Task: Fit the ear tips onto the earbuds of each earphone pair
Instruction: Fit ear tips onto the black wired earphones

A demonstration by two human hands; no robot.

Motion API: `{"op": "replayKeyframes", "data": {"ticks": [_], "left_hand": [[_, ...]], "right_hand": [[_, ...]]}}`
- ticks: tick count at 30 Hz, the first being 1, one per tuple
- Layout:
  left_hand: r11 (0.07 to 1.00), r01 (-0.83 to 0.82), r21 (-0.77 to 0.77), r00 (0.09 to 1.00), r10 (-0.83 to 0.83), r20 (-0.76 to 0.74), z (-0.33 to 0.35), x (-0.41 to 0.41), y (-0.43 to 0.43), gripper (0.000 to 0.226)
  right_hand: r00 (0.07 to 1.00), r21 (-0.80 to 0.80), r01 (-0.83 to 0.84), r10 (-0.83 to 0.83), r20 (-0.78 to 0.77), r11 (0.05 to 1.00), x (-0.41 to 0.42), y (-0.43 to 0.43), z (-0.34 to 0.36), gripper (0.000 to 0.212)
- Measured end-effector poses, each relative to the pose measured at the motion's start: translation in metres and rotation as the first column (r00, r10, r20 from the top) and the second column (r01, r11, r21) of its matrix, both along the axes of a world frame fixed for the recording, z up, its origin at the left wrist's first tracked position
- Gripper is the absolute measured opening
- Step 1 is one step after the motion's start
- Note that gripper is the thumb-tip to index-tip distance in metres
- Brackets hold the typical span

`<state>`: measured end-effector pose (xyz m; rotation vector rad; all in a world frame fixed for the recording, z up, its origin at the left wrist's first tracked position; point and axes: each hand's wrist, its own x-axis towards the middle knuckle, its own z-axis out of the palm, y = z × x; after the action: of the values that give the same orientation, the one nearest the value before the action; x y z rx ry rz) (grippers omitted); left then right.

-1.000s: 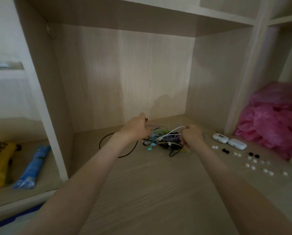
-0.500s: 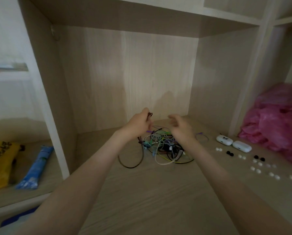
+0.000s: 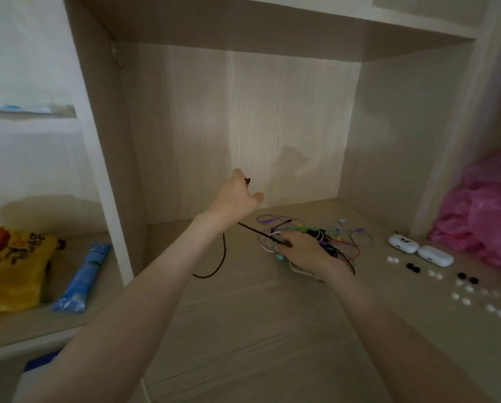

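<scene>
A: Two hands are in view. Your left hand (image 3: 237, 199) is up above the shelf (image 3: 243, 330), isn't it?

B: Yes. Your fingers there are clenched round a dark cord (image 3: 262, 234), and an earbud (image 3: 247, 180) pokes out above your fist.

A: And your right hand (image 3: 304, 253)?

B: It lies on the tangle of earphones (image 3: 319, 231). Its fingertips pinch the same dark cord, which runs straight between your two hands. A slack loop of it droops beside your left forearm.

A: Where are your ear tips (image 3: 461, 289)?

B: Loose on the shelf to your right, white ones and black ones, apart from the tangle. Two white cases (image 3: 403, 243) lie just behind them, and a pink bag (image 3: 482, 210) sits in the next compartment.
</scene>
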<state>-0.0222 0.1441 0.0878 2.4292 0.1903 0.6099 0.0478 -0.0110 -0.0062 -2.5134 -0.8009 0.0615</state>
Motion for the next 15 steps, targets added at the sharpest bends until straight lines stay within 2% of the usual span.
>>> {"op": "replayKeyframes", "data": {"ticks": [2,4,5,7,8,9,11,12,15], "left_hand": [[0.984,0.012,0.176,0.99,0.013,-0.141,-0.007,-0.005,0.004,0.062],[0.905,0.057,0.421,0.942,0.091,-0.323,-0.017,-0.008,0.002,0.081],[0.836,0.075,0.543,0.914,0.161,-0.374,-0.023,-0.007,0.002,0.079],[0.749,0.058,0.66,0.91,0.232,-0.344,-0.033,-0.002,0.002,0.053],[0.767,0.031,0.641,0.929,0.215,-0.302,-0.036,0.0,0.002,0.039],[0.822,0.0,0.569,0.952,0.175,-0.252,-0.038,0.003,0.003,0.029],[0.952,-0.009,0.306,0.987,0.059,-0.152,-0.037,0.008,0.002,0.019],[0.987,0.02,0.159,0.994,-0.003,-0.107,-0.034,0.01,-0.001,0.018],[0.968,0.134,-0.214,0.991,-0.132,0.022,-0.025,0.015,-0.019,0.029]], "right_hand": [[0.998,-0.031,0.039,-0.037,0.048,0.999,0.004,-0.007,0.0,0.022],[0.997,0.085,0.036,-0.041,0.06,0.996,0.003,-0.009,0.006,0.017],[0.996,0.156,0.031,-0.043,0.073,0.987,0.002,-0.008,0.01,0.018],[0.99,0.237,0.053,-0.082,0.113,0.97,0.001,-0.007,0.017,0.021],[0.985,0.241,0.074,-0.108,0.131,0.968,0.001,-0.006,0.019,0.022],[0.98,0.224,0.084,-0.121,0.156,0.971,0.001,-0.006,0.02,0.023],[0.978,0.168,0.084,-0.114,0.177,0.982,0.001,-0.006,0.019,0.024],[0.979,0.145,0.087,-0.112,0.172,0.986,0.001,-0.004,0.018,0.023],[0.984,0.14,0.086,-0.106,0.144,0.986,-0.002,0.003,0.019,0.021]]}}
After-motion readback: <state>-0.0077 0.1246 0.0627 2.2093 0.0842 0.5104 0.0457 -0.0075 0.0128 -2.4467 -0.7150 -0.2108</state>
